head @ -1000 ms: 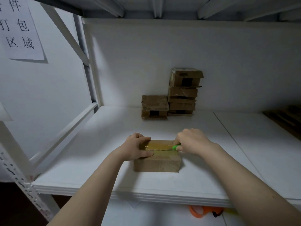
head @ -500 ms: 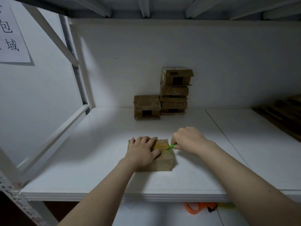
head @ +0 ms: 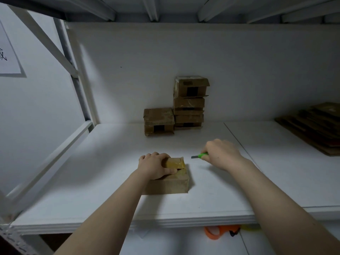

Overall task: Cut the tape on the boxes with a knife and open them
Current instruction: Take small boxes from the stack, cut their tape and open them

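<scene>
The box (head: 169, 183) sits at the front middle of the shelf (head: 110, 181). My left hand (head: 154, 166) curls round its raised flap (head: 174, 161). I judge it best to fold that back steadily, while my right hand (head: 220, 153), gripping the green knife (head: 199, 155), holds the blade clear to the side. The box is brown card with glossy yellowish tape (head: 181, 172) on top.

We have a single view, worn on the head, facing forward and tilted down onto a white shelf board (head: 110, 181). It sits close: both forearms come in from the bottom edge at about 7 and 5 o'clock, and the left hand (head: 154, 167) on the box (head: 167, 184) lies just below centre, the right hand (head: 220, 155) with the knife (head: 199, 155) toward 3 o'clock of it. The back wall (head: 239, 70) meets us head-on. The wide lens takes in the beams (head: 150, 8) overhead at 12 o'clock and a frame post (head: 73, 85) at 10 o'clock.
</scene>
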